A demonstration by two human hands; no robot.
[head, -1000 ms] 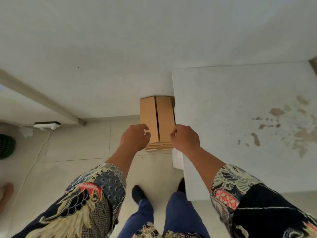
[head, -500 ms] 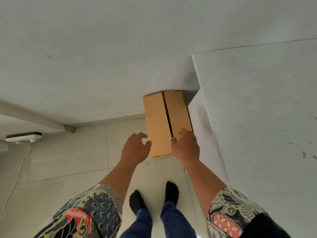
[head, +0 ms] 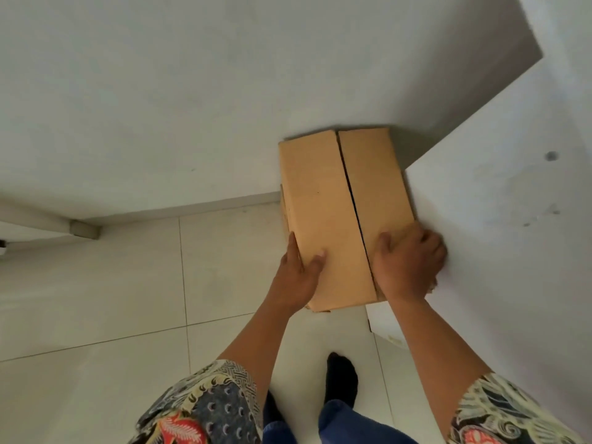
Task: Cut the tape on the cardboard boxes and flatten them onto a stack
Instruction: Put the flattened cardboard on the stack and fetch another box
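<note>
Both hands grip box (head: 333,216) | right fingers (head: 429,245) hidden behind its side

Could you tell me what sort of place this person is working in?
Probably a room in a home, not a warehouse: pale tiled floor, plain white wall, and the person in socks. Both hands, left hand and right hand, hold a cardboard box beside a white surface.

A cardboard box (head: 339,216) stands against the wall beside a white counter (head: 499,219). The left hand (head: 296,277) grips its left side. The right hand (head: 407,267) holds its near right corner.
</note>
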